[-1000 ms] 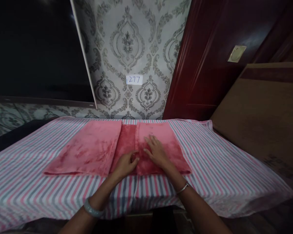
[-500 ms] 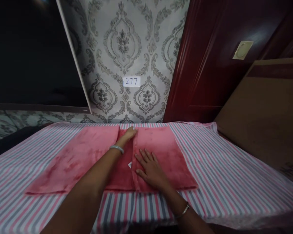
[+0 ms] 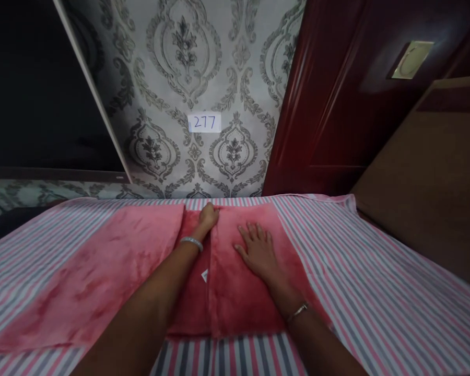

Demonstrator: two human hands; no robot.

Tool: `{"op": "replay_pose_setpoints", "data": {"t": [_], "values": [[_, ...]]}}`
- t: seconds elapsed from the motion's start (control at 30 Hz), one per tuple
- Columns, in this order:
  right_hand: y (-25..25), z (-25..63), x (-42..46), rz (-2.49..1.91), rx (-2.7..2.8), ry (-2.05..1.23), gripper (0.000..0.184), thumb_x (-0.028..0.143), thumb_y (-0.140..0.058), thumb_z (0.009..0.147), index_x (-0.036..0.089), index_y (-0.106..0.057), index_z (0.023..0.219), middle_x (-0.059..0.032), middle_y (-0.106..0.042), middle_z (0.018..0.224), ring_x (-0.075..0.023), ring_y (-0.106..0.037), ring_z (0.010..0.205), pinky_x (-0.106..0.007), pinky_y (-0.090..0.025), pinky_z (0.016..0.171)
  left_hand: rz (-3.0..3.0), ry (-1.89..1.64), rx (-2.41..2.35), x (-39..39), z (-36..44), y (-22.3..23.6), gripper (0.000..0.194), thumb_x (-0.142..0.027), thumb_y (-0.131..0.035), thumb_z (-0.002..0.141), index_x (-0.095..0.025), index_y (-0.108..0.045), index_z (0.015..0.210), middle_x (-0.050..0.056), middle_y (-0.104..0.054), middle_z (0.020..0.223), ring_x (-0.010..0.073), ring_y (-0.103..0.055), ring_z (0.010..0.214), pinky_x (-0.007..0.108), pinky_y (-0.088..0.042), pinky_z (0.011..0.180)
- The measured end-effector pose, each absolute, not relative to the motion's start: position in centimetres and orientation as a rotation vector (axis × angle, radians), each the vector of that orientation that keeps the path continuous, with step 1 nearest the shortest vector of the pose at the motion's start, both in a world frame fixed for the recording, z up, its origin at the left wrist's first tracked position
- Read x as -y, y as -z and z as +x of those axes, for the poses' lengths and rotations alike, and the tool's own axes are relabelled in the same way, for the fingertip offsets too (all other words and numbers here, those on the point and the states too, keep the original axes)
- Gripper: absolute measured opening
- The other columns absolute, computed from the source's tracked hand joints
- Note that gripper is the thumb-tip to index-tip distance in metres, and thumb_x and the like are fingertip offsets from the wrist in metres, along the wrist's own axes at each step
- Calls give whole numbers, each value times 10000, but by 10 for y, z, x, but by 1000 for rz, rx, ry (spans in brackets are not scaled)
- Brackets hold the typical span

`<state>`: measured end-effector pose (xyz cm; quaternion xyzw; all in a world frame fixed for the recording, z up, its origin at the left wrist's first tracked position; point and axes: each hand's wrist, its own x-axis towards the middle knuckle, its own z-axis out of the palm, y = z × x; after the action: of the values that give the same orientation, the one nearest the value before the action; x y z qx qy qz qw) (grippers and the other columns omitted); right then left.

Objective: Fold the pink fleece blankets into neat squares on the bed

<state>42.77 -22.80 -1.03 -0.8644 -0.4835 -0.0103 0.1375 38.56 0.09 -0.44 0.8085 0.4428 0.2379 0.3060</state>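
Observation:
A pink plush cloth (image 3: 235, 292) lies folded, its two side flaps turned toward the middle. Between the flaps shows a darker strip, where a small white label (image 3: 204, 275) sticks out. My left hand (image 3: 208, 215) is closed on the far end of the right flap's inner edge. On that same flap my right hand (image 3: 259, 251) rests palm down with its fingers spread. The left flap (image 3: 102, 271) lies flat and is partly covered by my left forearm.
Under the cloth is a striped tablecloth (image 3: 360, 277). Behind stands a patterned wall with a paper marked 277 (image 3: 204, 122). A dark screen (image 3: 43, 94) hangs at the left; a brown cardboard box (image 3: 426, 188) and a dark red door (image 3: 337, 104) are at the right.
My right hand has slid right and away from me across the right flap. My left hand keeps its place at the far edge. The view has come closer to the table.

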Motion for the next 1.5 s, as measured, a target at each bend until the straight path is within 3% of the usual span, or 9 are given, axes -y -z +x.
{"op": "replay_pose_setpoints", "data": {"t": [0.17,0.53,0.73,0.83,1.03,1.2,1.5], "values": [[28,430,227,-2493,1417,32,632,570,-374,1022,280,-368,1583,-79,-243,1675,-375,-187,1534,-648,-153,1188,2212,-641,-1311,2,383,14,256,-293,-521,942,-190,-607,1160,168,-720,1169,300,-679,1092,357,-486,871],[26,432,226,-2505,1384,-56,638,563,-396,1018,287,-349,1591,-72,-225,1679,-358,-163,1546,-638,-136,1204,2324,-574,-1282,2,384,11,289,-331,-513,968,-202,-609,1208,129,-726,1205,262,-674,1117,316,-461,858],[17,461,224,-2299,1402,-25,601,482,-350,1031,231,-386,1577,-106,-346,1631,-286,-292,1516,-509,-286,1202,2331,-565,-1279,3,381,9,291,-366,-521,965,-195,-628,1175,125,-740,1151,261,-692,1050,307,-461,796],[-1,489,209,-2288,1349,77,605,468,-352,1031,179,-414,1558,-136,-372,1615,-282,-317,1504,-474,-308,1198,2339,-567,-1264,2,382,10,311,-390,-507,971,-197,-626,1184,124,-738,1152,264,-690,1047,308,-458,783],[8,522,181,-2536,1115,95,557,452,-325,1045,215,-442,1535,-132,-341,1632,-331,-242,1526,-616,-237,1183,2369,-534,-1269,2,383,10,296,-386,-445,1000,-198,-633,1132,133,-738,1142,276,-682,1063,326,-458,801],[32,526,184,-2600,1102,5,568,479,-277,1057,239,-426,1549,-104,-331,1641,-315,-214,1534,-587,-196,1202,2392,-491,-1315,1,388,10,277,-363,-471,989,-184,-622,1136,156,-730,1135,292,-678,1065,349,-463,824],[24,526,183,-2689,1081,-65,580,497,-229,1062,277,-358,1583,-60,-262,1674,-275,-165,1550,-529,-177,1220,2419,-464,-1336,1,390,8,265,-363,-467,988,-198,-625,1124,119,-735,1133,265,-673,1084,322,-463,819]]}}
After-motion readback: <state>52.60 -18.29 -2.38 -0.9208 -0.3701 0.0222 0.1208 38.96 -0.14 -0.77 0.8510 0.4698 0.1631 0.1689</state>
